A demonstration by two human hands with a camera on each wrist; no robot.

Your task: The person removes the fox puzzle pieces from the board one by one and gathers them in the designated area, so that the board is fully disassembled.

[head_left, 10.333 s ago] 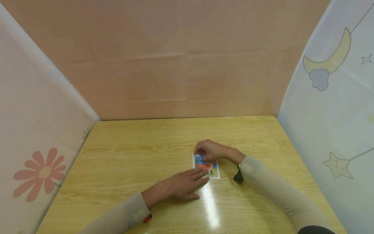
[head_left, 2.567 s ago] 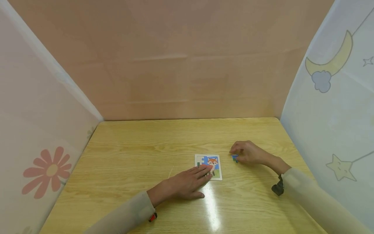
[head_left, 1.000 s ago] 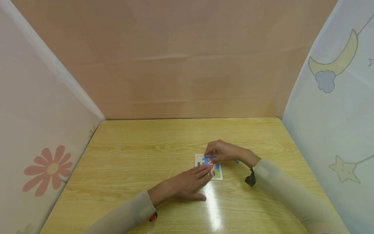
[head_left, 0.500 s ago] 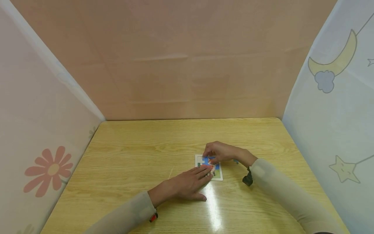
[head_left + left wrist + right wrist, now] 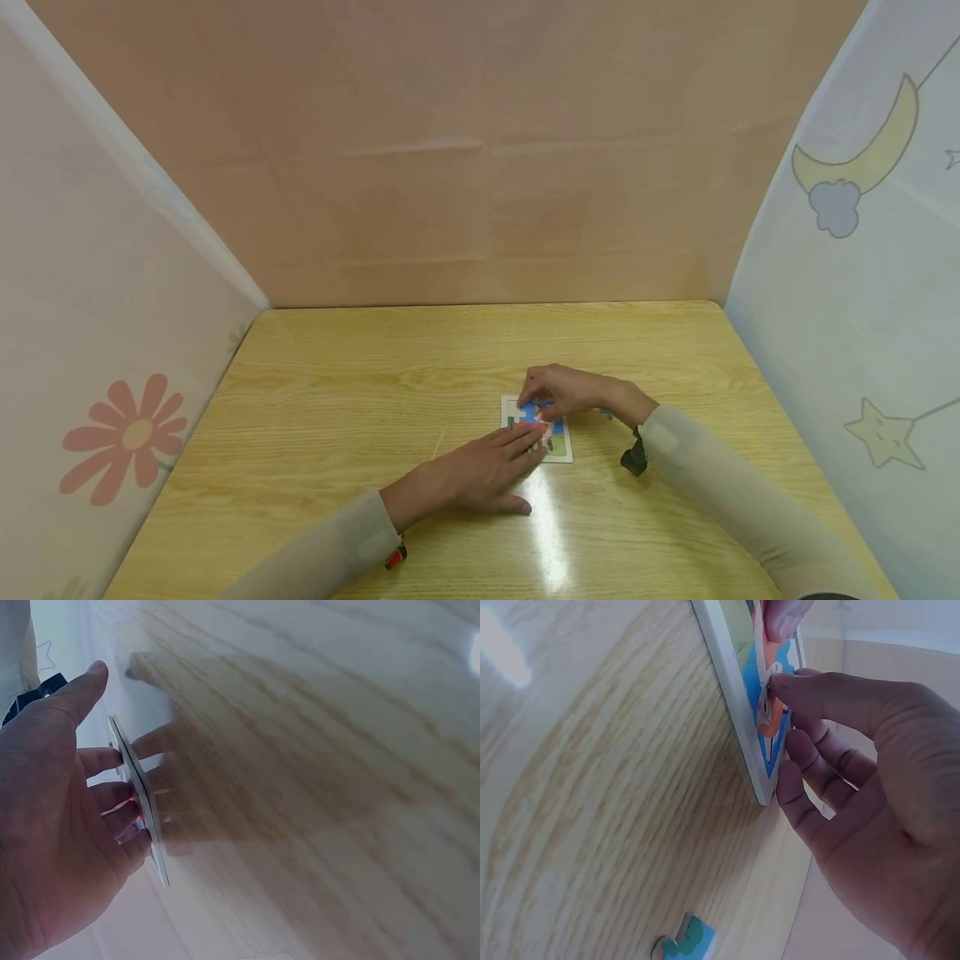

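A small jigsaw puzzle with a fox picture sits in a white-bordered tray (image 5: 566,457) near the middle of the table. My left hand (image 5: 480,473) lies across its lower left with straight fingers resting on the picture. The left wrist view shows the tray edge-on (image 5: 146,795) beneath those fingertips. My right hand (image 5: 566,388) is over the upper part, thumb and fingers bent around a fox-head puzzle piece (image 5: 766,712), which they pinch. The upper left of the tray shows a pale slot. A loose blue-green puzzle piece (image 5: 694,937) lies on the table to the right, partly behind my right wrist.
The wooden table (image 5: 337,375) stretches around the tray. A tan cloth (image 5: 480,167) rises behind it, and printed cloth walls stand at the left (image 5: 97,275) and right (image 5: 840,317).
Earlier, my right hand was at the right with a blue-green piece, which now lies there. It came back over the tray and has since edged slightly left. My left hand stays in place.
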